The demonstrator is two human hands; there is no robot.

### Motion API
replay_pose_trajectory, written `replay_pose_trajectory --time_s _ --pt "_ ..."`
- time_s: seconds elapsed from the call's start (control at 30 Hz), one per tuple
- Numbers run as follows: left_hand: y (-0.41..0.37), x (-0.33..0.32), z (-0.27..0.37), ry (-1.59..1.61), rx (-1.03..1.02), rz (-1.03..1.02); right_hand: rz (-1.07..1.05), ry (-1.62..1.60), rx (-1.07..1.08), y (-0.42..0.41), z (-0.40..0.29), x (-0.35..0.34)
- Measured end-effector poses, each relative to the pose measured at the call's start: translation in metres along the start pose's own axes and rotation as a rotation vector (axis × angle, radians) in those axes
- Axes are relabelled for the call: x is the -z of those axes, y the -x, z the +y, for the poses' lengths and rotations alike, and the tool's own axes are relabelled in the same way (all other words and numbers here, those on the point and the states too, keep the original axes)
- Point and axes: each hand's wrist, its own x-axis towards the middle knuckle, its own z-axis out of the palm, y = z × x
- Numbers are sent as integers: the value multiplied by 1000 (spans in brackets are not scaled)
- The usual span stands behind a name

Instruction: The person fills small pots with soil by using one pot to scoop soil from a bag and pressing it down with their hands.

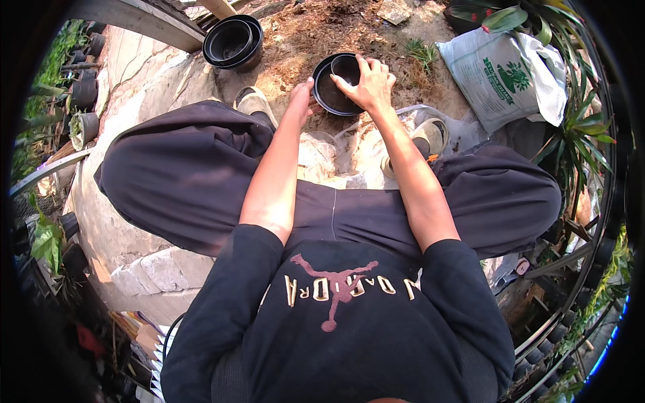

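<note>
A wide black plastic plant pot point(322, 75) stands on the ground between my feet, with what looks like dark soil in its bottom. My left hand point(302, 98) grips its left rim, the thumb lying along the edge. A smaller black plastic pot point(344, 64) is tilted inside the wide one, towards its upper right. My right hand point(374, 85) holds this small pot by the rim, with the thumb at its mouth and the fingers around the far side. The contents of the small pot are hard to make out.
Nested black pots point(232, 43) stand at the upper left beside a wooden beam point(146, 22). A white printed sack point(504, 75) leans at the right, near leafy plants point(579, 131). Dry brown litter point(312, 25) covers the ground ahead. Clear plastic sheeting point(322, 151) lies between my shoes.
</note>
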Motion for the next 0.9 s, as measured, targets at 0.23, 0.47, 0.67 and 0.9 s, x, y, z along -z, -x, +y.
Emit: replay_pose_trajectory --time_s 0.23,0.47,0.67,0.9 --pt "8 -6 1 -6 31 36 -49 -1 129 17 -5 1" --pt "8 -7 3 4 16 37 -53 -92 142 27 -12 5" --pt "8 -7 4 -16 12 65 -187 -79 132 31 -9 5" --pt "12 -10 0 -27 -20 70 -137 -41 92 20 -9 13"
